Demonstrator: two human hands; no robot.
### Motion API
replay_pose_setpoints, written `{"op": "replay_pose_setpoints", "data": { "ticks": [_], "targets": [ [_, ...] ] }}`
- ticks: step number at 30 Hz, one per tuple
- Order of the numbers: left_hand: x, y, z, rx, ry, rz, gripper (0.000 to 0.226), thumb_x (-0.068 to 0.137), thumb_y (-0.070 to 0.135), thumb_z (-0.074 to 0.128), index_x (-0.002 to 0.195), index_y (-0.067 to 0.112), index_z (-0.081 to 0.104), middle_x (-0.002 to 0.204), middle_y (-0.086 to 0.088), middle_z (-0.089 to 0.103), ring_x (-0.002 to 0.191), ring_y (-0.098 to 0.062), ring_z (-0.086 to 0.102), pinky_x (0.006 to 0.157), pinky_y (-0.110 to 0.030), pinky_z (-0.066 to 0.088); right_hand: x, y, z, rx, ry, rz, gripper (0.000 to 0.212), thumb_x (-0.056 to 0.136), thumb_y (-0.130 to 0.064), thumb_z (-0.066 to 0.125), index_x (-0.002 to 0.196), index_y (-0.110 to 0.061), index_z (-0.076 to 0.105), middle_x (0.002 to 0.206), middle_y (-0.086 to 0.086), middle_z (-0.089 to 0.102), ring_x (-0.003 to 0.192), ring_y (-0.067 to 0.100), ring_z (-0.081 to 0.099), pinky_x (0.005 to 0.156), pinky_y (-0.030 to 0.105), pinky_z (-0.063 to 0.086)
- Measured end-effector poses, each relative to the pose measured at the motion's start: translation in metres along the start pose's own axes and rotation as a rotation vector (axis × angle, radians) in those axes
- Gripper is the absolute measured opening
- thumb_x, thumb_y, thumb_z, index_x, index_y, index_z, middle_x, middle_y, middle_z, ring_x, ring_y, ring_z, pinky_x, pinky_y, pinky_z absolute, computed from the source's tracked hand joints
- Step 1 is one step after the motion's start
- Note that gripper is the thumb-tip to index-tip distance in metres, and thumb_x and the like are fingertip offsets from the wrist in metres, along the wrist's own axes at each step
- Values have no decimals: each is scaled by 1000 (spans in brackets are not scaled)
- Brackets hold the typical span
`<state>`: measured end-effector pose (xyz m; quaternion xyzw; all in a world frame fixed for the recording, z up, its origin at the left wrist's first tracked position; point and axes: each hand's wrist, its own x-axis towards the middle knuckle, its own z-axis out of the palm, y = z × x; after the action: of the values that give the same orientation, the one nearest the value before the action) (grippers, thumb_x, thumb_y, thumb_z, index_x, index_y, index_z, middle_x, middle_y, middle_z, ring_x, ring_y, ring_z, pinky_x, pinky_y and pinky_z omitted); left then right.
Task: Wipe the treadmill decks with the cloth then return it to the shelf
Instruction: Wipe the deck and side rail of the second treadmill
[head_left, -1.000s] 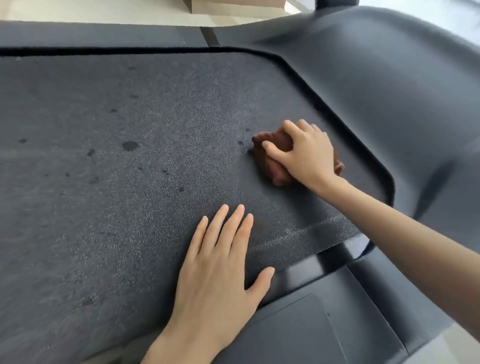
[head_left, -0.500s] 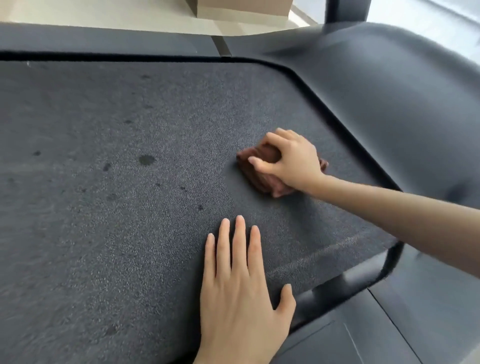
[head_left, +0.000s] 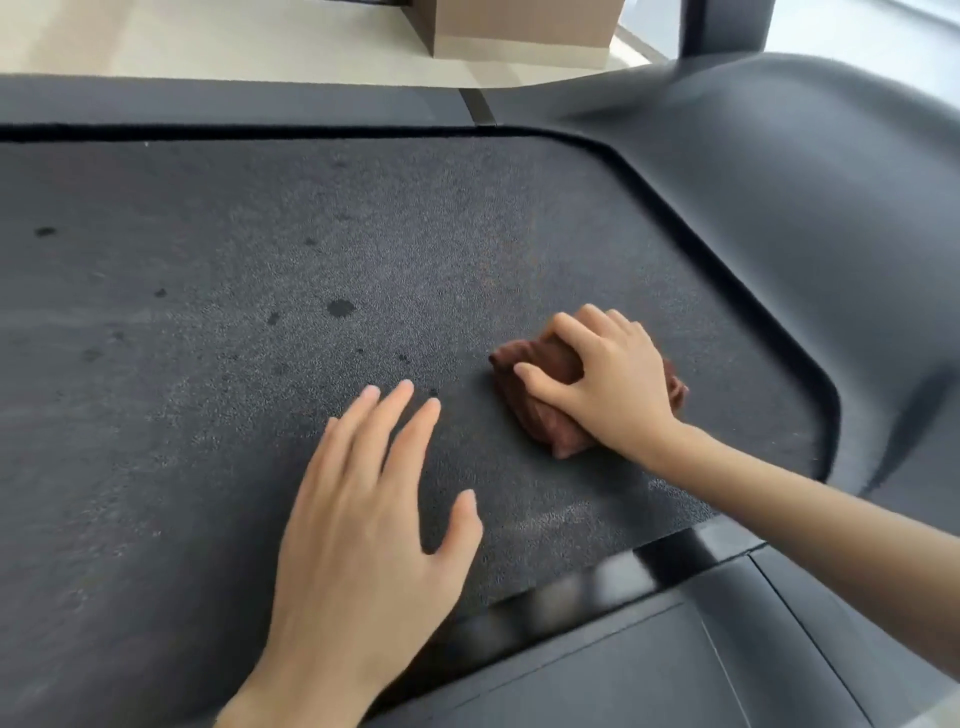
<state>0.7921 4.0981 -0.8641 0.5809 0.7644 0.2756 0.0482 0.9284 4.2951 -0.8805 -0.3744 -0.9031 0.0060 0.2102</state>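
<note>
Fingers of right hand grip one cloth on deck; left hand spread straight, empty.

A cardboard box stands on the pale floor, and only its lower part is in view. Its left side is in brown shadow, and the wider face is a lighter tan with a paler strip along the bottom edge. Cream-coloured floor stretches away to the left of the box. Near the box on its right, a dark post rises out of view. The floor past the post is bright and washed out.
</note>
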Motion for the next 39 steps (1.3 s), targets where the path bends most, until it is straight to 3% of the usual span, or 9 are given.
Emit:
{"op": "replay_pose_setpoints", "data": {
  "ticks": [4, 8, 14, 18, 24, 27, 32, 34, 39],
  "targets": [
    [-17, -62, -29, 183, -9, -52, 67, 79, 51, 37, 132, 11, 49, 140, -4, 46, 135, -22, 32, 111, -39, 22, -53, -11, -17, 46, -38, -195, 41, 80, -62, 51, 85, -23, 61, 79, -2, 53, 74, 23, 50, 67, 35, 40],
    [-31, -86, -37, 252, -55, -161, 70, 80, 53, 33, 133, 9, 49, 140, -6, 47, 135, -24, 33, 112, -43, 23, -9, -8, -5, 100, -92, -341, 44, 80, -61, 51, 84, -19, 64, 77, 1, 55, 73, 25, 55, 67, 34, 44],
    [-28, -77, -33, 285, -114, -172, 76, 81, 59, 20, 140, 15, 39, 147, -1, 37, 140, -19, 26, 115, -38, 18, 108, -31, 49, -36, -18, 50, 46, 83, -61, 51, 99, -19, 60, 102, 8, 61, 101, 32, 55, 83, 39, 41],
    [-32, -80, -38, 281, -116, -201, 77, 81, 61, 14, 142, 18, 35, 149, 0, 33, 141, -16, 22, 116, -37, 16, 113, -48, 56, -100, 9, 193, 48, 86, -59, 46, 108, -19, 57, 112, 14, 60, 105, 37, 52, 88, 42, 36],
    [-36, -86, -41, 290, -114, -236, 76, 82, 60, 15, 141, 17, 38, 149, -5, 34, 140, -23, 23, 115, -42, 18, -1, -98, 13, 46, -62, -194, 43, 81, -60, 49, 88, -19, 60, 84, 7, 56, 82, 31, 54, 74, 40, 39],
    [-36, -85, -39, 297, -111, -233, 75, 83, 59, 16, 139, 16, 42, 148, -7, 35, 140, -26, 25, 114, -43, 18, -47, -109, -4, 127, -104, -412, 40, 82, -59, 51, 87, -22, 65, 81, 1, 55, 73, 27, 51, 67, 37, 41],
    [-38, -95, -44, 319, -143, -192, 73, 84, 58, 16, 139, 18, 43, 149, -3, 34, 141, -22, 23, 114, -41, 19, -8, -93, 6, 139, -165, -595, 44, 84, -60, 49, 87, -20, 67, 80, 2, 57, 72, 25, 53, 67, 35, 45],
    [-37, -107, -51, 328, -147, -181, 72, 84, 58, 17, 138, 17, 44, 148, -4, 36, 140, -23, 25, 114, -43, 23, 36, -85, 19, 67, -134, -513, 50, 84, -60, 44, 89, -15, 65, 82, 7, 58, 79, 29, 56, 71, 38, 46],
    [-40, -125, -59, 347, -162, -149, 66, 86, 54, 22, 138, 20, 43, 146, -6, 38, 138, -27, 29, 113, -46, 26, 134, -76, 62, -38, -93, 103, 45, 87, -58, 45, 102, -18, 58, 108, 14, 60, 104, 37, 53, 86, 44, 40]
  ]
}}
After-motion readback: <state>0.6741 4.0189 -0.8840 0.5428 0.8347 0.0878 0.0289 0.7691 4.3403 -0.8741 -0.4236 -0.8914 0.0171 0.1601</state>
